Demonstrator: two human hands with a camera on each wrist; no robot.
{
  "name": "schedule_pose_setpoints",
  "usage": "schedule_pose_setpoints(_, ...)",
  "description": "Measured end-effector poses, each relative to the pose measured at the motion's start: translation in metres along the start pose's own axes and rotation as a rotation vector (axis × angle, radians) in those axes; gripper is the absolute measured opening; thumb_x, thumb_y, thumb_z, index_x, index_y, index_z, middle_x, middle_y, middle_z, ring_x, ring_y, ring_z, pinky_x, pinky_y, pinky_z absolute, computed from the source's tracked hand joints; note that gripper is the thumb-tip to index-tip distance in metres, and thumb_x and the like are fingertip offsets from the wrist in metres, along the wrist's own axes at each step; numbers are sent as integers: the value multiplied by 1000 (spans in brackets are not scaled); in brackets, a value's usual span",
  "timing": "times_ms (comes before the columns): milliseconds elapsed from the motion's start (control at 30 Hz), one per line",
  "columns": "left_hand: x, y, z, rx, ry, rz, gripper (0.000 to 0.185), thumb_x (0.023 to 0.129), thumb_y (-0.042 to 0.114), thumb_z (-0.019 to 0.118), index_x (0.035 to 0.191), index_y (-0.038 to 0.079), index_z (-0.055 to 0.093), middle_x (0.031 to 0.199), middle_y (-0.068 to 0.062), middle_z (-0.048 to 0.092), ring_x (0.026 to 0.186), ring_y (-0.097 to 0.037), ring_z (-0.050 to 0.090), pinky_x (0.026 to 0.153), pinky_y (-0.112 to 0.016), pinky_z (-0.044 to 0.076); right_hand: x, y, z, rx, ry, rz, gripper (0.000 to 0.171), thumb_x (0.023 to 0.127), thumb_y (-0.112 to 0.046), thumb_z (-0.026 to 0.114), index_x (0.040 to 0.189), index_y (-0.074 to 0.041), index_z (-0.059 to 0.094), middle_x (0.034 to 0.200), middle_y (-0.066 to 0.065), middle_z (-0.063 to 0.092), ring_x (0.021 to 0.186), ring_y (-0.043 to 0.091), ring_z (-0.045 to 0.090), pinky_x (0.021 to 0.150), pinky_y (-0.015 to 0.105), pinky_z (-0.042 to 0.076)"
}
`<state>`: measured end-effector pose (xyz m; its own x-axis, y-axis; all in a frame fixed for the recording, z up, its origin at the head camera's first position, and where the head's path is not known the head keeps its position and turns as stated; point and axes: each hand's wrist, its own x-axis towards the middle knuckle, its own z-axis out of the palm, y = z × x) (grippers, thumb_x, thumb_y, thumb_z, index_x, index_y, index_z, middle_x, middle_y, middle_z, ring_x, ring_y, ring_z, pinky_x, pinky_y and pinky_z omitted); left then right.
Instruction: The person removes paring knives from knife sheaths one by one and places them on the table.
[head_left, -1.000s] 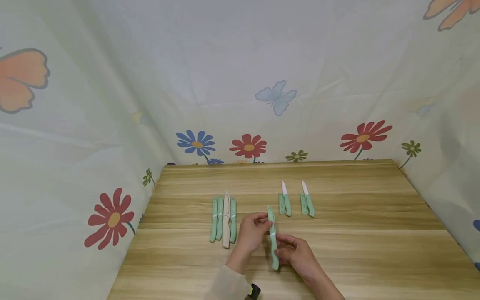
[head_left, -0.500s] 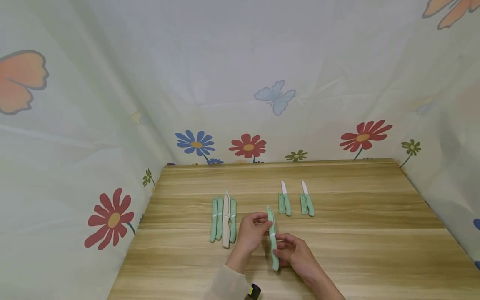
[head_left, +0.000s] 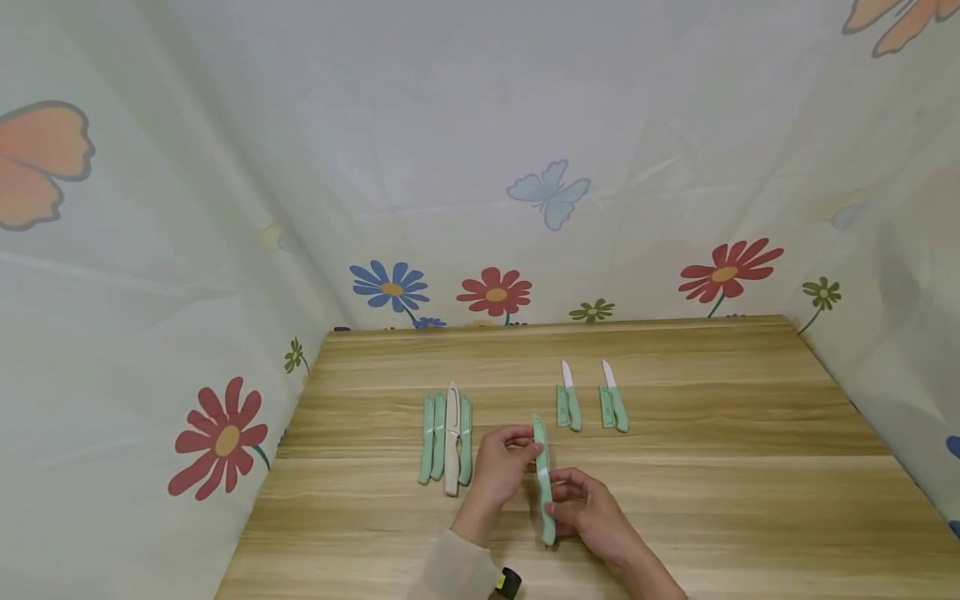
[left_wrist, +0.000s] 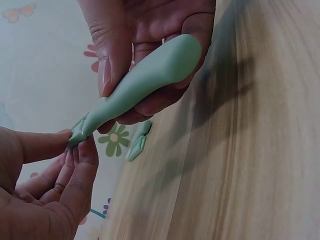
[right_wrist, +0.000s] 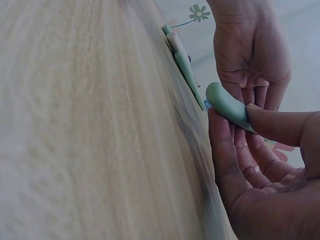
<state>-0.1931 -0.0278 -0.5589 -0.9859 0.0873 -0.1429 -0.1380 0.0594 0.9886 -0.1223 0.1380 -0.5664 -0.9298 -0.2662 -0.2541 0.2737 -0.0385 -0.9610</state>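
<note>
Hands have hardly moved since the earlier frame; only a small white gap now shows in the middle of the green knife (head_left: pixel 544 481). The left hand (head_left: pixel 501 467) pinches its far sheathed end, and the right hand (head_left: pixel 581 508) curls thumb and fingers round its near handle, above the table (head_left: pixel 750 500), right of four sheathed knives (head_left: pixel 447 437).

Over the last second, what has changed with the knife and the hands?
Hardly anything. The green knife has slipped slightly nearer the person, with a pale gap now showing at its middle. The left hand still pinches the far end and the right hand still grips the handle. The knives on the table lie unmoved.
</note>
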Motion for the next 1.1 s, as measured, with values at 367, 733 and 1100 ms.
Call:
schedule_pose_setpoints(367,2,-2,-3,-16,24,-3,21,91,4,75,112,0,74,92,-6,71,80,-12,67,75,-35,65,-2,5,0,9,-44,21,52,92,0,70,138,10,46,109,12,62,86,17,68,72,36,64)
schedule_pose_setpoints(733,2,0,-5,-25,39,-12,21,91,3,75,111,-1,74,90,-5,69,80,-12,67,73,-35,65,-6,5,2,8,-73,50,52,91,-1,72,136,9,48,106,10,62,87,16,68,73,37,64)
schedule_pose_setpoints(1100,5,-2,-4,-53,31,-26,23,91,3,74,114,-2,72,94,-7,67,75,-12,66,71,-34,65,-8,2,2,6,-81,55,51,91,-1,72,135,8,47,107,10,62,88,17,67,74,38,63)
